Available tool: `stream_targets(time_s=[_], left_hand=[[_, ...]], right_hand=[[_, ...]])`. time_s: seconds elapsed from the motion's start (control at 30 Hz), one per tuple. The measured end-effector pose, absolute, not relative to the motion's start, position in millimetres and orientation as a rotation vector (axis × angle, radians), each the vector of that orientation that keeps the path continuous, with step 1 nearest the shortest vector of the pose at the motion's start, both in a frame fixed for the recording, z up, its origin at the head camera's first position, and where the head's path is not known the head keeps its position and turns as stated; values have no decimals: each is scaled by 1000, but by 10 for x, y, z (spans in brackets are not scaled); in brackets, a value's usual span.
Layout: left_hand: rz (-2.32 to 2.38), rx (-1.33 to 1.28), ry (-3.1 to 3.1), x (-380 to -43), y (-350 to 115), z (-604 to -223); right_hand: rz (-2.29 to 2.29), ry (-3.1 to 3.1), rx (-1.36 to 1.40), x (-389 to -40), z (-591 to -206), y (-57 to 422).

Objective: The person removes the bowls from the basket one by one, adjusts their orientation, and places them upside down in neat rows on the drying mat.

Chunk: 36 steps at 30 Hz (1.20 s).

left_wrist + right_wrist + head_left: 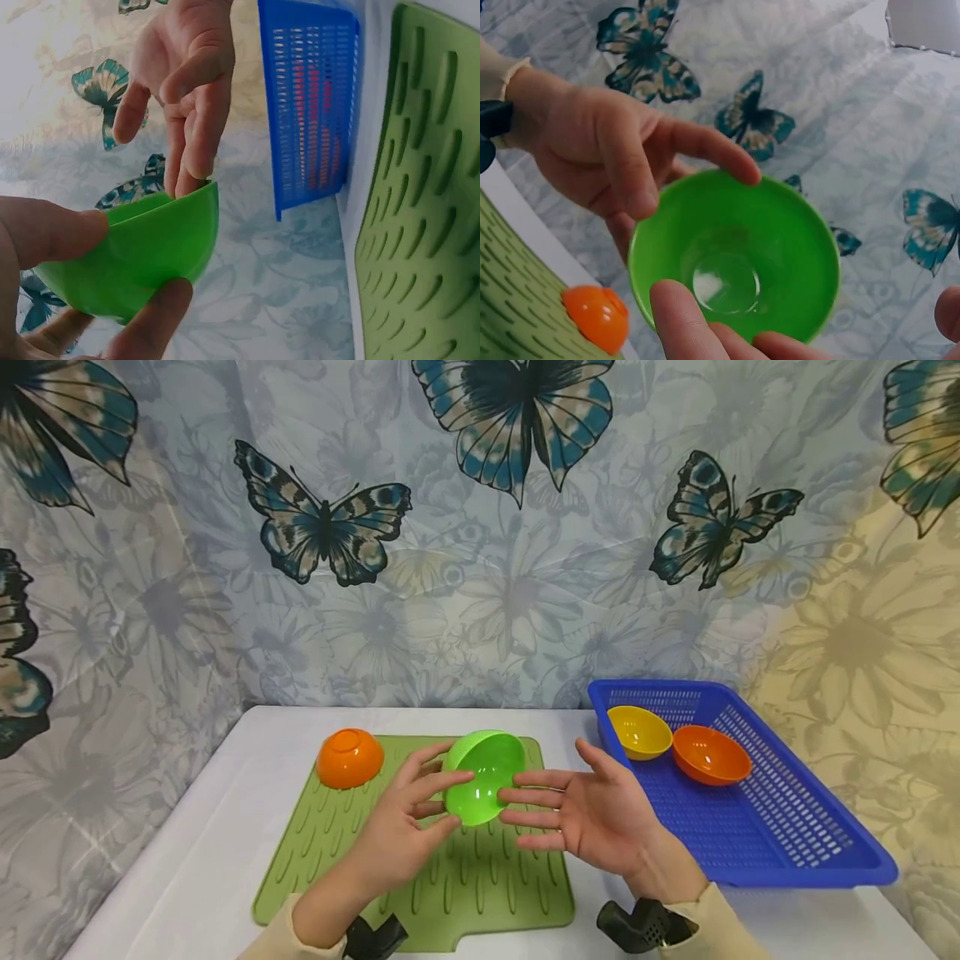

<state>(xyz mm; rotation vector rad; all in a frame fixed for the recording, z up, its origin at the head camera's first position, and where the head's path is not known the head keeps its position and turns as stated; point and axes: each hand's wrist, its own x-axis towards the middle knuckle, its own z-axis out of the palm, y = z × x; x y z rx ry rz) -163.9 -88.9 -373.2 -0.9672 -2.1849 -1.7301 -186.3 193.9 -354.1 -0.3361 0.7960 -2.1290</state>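
A light green bowl (pixel 491 777) is held up above the mat, tilted so its inside shows. My left hand (pixel 408 814) grips it by the left side, thumb and fingers around the rim and wall, as the left wrist view also shows on the green bowl (pixel 142 251). On the other side my right hand (pixel 600 814) has its fingers straight and spread, palm turned up. Its fingertips lie at the bowl's right rim; in the right wrist view they overlap the green bowl (pixel 795 262), and whether they touch is hard to tell.
Upside down on the green ridged mat (pixel 495 893), at its far left corner, sits an orange bowl (pixel 349 760). To the right stands a blue basket (pixel 750 852) holding a yellow bowl (pixel 640 732) and another orange bowl (pixel 711 756). Butterfly-print cloth (pixel 480 610) hangs behind the white table (pixel 187 827).
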Motion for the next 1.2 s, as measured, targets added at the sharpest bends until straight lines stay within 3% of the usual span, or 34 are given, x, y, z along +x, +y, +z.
stream_targets(time_s=[0.2, 0.4, 1.2], left_hand=[[-1047, -1292, -1991, -1676, -884, -3738], [-533, -1402, -1830, -1679, -880, -3705], [-29, -1505, -1788, -1579, -830, -3693]], right_hand=[[-2111, 790, -344, -1874, -3534, 1978], [-2054, 798, -384, -1899, -3552, 1987], [-1965, 1166, -598, -1837, -3572, 2005]])
